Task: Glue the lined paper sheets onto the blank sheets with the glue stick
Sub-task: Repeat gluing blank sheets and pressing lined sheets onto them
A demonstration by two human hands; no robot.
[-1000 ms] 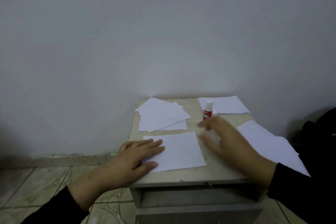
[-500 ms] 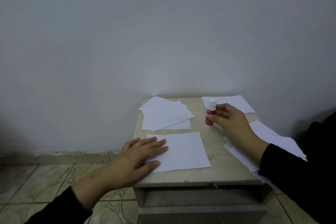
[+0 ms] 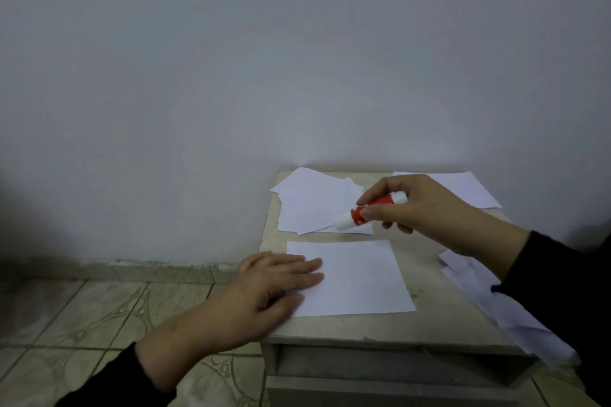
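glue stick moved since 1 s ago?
Yes. The glue stick stood upright on the table by the back-right sheet; now the right hand holds it tilted in the air, over the back-left paper pile.

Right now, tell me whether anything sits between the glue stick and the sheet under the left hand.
Nothing visible does. The right hand holds the glue stick tilted above the table; the sheet lies bare except where the left hand presses its left edge.

Red-and-white glue stick (image 3: 370, 211); plain white sheets (image 3: 353, 277); beige table (image 3: 426, 248); black sleeves (image 3: 568, 291); cream floor tiles (image 3: 82, 314) with curved line patterns.
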